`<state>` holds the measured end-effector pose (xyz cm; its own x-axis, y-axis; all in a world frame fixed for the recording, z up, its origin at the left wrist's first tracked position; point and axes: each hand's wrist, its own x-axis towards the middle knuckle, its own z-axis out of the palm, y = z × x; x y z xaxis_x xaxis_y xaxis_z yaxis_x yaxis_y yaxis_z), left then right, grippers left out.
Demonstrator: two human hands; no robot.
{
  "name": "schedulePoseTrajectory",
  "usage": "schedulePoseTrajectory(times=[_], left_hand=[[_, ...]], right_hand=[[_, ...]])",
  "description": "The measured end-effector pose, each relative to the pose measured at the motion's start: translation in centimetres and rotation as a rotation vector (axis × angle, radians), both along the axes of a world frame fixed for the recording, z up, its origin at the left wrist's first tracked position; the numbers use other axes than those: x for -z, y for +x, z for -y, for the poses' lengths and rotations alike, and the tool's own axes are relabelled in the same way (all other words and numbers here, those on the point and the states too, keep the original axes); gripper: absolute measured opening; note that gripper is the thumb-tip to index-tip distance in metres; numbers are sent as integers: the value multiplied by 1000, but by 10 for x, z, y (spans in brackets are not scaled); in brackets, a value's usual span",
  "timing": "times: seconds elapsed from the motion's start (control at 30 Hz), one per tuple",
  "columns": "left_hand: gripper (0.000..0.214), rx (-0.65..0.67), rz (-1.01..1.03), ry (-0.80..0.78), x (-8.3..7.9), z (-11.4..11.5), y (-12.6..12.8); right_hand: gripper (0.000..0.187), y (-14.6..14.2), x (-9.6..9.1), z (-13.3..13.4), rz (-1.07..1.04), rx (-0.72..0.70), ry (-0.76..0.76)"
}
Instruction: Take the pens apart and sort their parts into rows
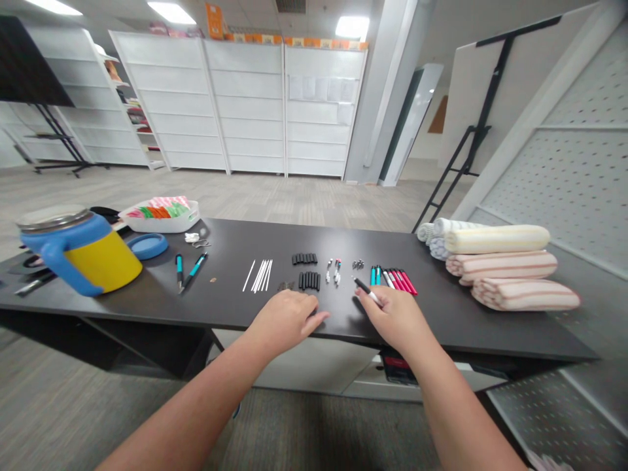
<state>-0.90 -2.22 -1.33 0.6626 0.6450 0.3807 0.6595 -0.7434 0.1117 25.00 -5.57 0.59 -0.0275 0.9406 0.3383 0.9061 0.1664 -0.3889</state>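
My right hand [395,317] rests on the black table [441,314] and pinches a pen part with a black tip and white body [367,288]. My left hand [289,319] lies on the table with fingers curled loosely, just in front of a row of short black sleeves [309,280]. A second row of black sleeves [305,259] lies behind it. White thin refills [259,275] lie to the left, small clips [333,269] and springs [358,264] between my hands, and teal and pink pen barrels [392,278] to the right.
A yellow and blue jug [81,252] lies at the table's left, beside a blue lid [148,246], two teal pens [189,269] and a white tray of coloured items [161,216]. Rolled striped towels [500,265] are stacked at the right. White shelves stand behind.
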Motion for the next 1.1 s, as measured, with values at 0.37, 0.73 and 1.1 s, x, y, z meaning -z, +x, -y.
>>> schedulePoseTrajectory(times=[0.37,0.73,1.1], left_hand=[[32,5,-26,45,-1,1,1],[32,-6,-51,29,-6,1,2],[30,-4,15,-49,-6,1,1]], right_hand=[[30,-7,2,-5,193,31,-140],[42,-12,2,-21,230,84,-163],[35,-10,10,-26,171,68,-13]])
